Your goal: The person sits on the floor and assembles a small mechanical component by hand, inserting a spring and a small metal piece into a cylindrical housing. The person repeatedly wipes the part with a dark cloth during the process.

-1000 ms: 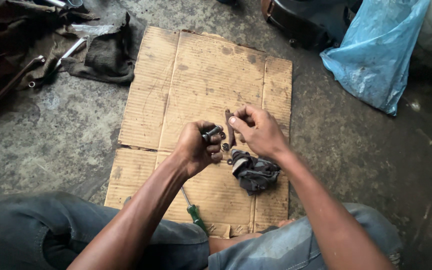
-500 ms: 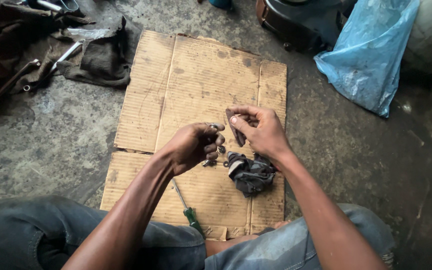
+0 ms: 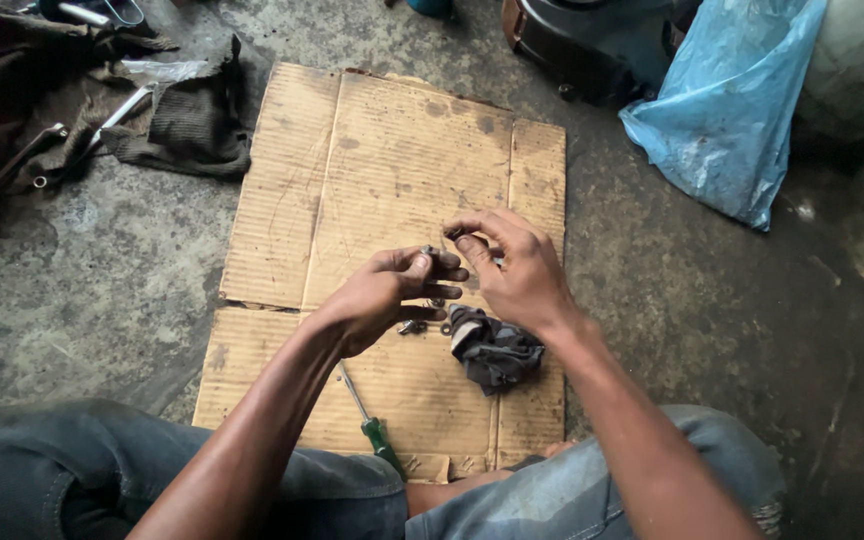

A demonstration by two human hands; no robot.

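I sit on a concrete floor over a flattened cardboard sheet. My left hand pinches a small dark metal part between thumb and fingers. My right hand is raised beside it, thumb and forefinger closed on another tiny part. Below both hands, a dark greasy mechanical assembly lies on the cardboard, with a few small bolts or nuts next to it. A green-handled screwdriver lies under my left forearm.
A dark rag and metal tools lie at the upper left on the floor. A blue plastic bag and a dark machine body sit at the upper right. My jeans-clad knees frame the bottom.
Both hands have risen off the dark assembly and now work small parts in the air above it. The assembly stays on the cardboard.
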